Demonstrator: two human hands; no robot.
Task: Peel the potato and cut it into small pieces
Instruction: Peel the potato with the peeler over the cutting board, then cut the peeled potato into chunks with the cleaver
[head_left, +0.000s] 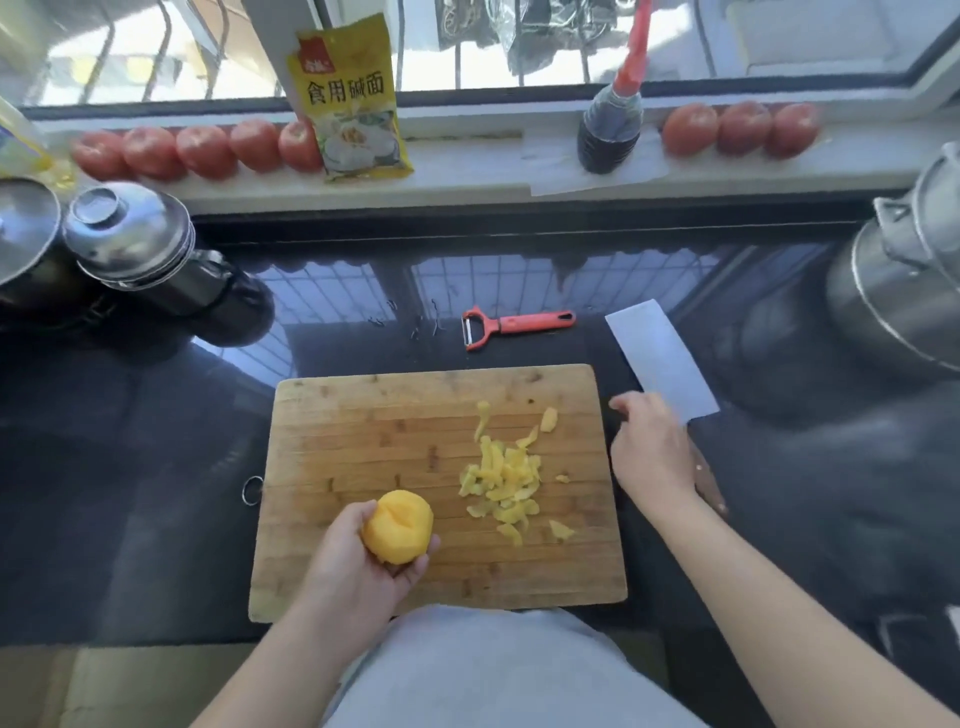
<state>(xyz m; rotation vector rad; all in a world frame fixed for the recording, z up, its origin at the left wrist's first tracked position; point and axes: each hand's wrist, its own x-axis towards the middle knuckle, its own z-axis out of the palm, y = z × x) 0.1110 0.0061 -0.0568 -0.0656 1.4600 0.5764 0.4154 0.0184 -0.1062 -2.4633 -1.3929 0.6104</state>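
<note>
Now a peeled potato and a cleaver at a wooden board.

Largest first: the glossy black countertop (156, 467) carries the rectangular bamboo cutting board (363, 431); the right hand (652, 452) rests over the broad steel cleaver (660, 358) beside the board, though whether its fingers grip the handle cannot be told; the left hand (358, 561) cups the round peeled yellow potato (399, 526) above the board's near edge; pale yellow peelings (506, 478) lie mid-board; an orange-handled peeler (514, 325) lies beyond.

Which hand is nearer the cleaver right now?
Right. The right hand is over the cleaver at its handle end; the left hand holds the peeled potato across the cutting board.
</note>
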